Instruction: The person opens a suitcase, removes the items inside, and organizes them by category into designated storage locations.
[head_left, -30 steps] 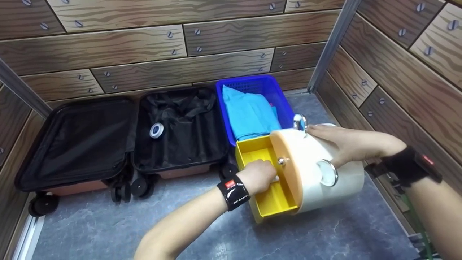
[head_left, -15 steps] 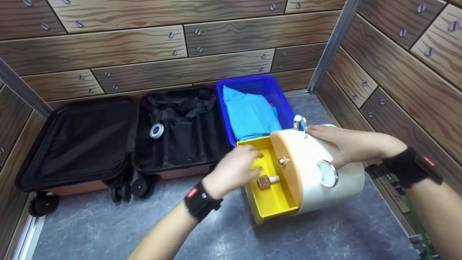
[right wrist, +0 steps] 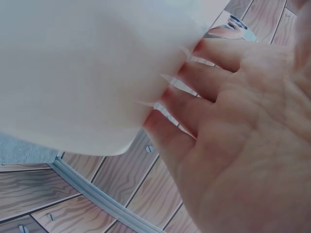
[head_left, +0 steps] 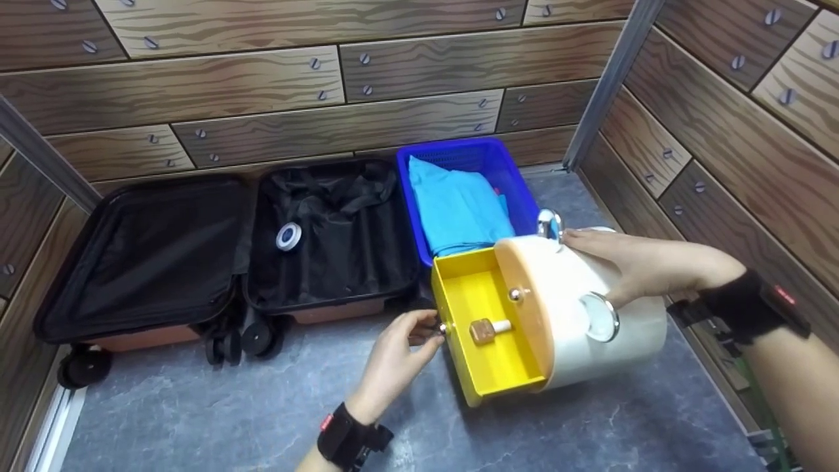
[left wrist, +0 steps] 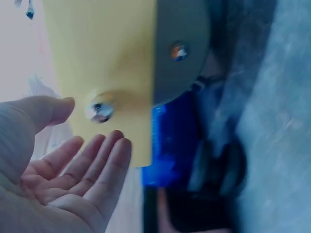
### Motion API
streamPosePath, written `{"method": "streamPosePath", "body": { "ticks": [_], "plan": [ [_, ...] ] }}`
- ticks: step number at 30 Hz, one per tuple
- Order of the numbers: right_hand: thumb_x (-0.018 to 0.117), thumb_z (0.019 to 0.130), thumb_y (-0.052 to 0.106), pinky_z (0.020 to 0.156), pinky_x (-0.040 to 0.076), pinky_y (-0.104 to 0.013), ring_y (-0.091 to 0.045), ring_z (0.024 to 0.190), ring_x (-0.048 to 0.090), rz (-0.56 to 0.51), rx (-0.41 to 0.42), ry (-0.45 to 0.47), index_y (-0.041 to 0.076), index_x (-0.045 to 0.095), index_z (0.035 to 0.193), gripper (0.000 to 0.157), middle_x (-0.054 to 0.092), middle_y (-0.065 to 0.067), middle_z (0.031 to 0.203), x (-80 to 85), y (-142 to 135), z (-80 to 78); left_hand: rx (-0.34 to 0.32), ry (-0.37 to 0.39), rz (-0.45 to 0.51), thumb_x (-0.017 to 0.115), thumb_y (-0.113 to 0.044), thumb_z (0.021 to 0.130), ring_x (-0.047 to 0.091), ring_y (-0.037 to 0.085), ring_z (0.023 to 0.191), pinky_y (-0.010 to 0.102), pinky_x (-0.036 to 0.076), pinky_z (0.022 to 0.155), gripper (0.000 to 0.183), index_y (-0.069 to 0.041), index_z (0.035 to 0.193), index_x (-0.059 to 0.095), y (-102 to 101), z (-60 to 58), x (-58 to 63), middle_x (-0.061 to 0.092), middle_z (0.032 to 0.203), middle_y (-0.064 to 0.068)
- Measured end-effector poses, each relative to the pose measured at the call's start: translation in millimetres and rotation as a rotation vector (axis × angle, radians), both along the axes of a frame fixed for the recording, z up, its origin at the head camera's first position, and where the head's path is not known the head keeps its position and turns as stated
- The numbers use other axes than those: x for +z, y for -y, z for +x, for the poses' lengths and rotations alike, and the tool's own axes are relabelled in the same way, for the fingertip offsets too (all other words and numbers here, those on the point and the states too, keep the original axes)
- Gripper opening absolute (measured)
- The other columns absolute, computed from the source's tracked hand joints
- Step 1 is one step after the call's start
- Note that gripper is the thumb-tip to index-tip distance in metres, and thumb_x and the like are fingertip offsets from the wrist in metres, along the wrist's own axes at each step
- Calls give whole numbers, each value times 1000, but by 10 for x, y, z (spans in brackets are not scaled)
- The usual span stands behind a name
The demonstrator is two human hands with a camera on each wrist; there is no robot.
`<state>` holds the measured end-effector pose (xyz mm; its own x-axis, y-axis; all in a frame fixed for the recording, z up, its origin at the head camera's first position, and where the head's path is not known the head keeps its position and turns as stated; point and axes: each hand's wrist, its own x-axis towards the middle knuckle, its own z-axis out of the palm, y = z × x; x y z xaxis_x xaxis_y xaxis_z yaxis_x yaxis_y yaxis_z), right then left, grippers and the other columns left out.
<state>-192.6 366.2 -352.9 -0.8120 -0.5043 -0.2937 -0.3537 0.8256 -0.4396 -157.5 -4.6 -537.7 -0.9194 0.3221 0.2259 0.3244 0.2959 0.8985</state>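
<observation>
In the head view, a white box with an orange front [head_left: 532, 328] has its yellow drawer [head_left: 468, 288] pulled out to the left. A small brown square bottle with a white cap [head_left: 484, 332] lies in the drawer. My left hand [head_left: 396, 357] is at the drawer's front, thumb and fingers spread either side of its silver knob [left wrist: 100, 110]. A gap shows between them and the knob in the left wrist view. My right hand [head_left: 649, 265] rests on the white box, its extended fingertips [right wrist: 154, 121] against the surface.
An open black-lined suitcase [head_left: 328, 275] lies at left, with a round white and blue disc [head_left: 288, 236] in it. Behind the drawer stands a blue basket [head_left: 518, 190] holding folded light-blue cloth [head_left: 459, 210]. Wood-patterned walls [head_left: 262, 85] bound the back and right.
My left hand has let go of the brown bottle in the drawer, drawn out to the left and come down to the front knob. The right hand has stayed on the white box.
</observation>
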Motion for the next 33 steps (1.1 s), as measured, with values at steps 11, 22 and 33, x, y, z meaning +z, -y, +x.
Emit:
{"method": "streamPosePath", "body": {
  "ticks": [11,22,33],
  "plan": [
    [90,69,55,117,25,-63,-39,149,27,6,-8,11,7,28,161,122,29,-19,164,-19,9,-16,45,-9,35,75,-17,95,67,9,96,33,58,87,25,-11,118,72,-119,-20,-140,69,110,-2],
    [89,69,57,118,20,-64,-40,151,22,20,-12,15,6,26,162,123,26,-19,165,3,11,-1,70,-124,-53,75,-14,95,67,11,96,27,56,86,21,-10,116,76,-196,-76,-122,71,107,-2],
    [90,68,55,117,22,-64,-42,149,25,2,2,8,6,27,161,123,28,-21,164,8,5,-6,21,-100,-80,75,-19,95,65,9,98,28,56,88,24,-11,118,75,-384,-133,-94,71,108,-4]
  ]
}}
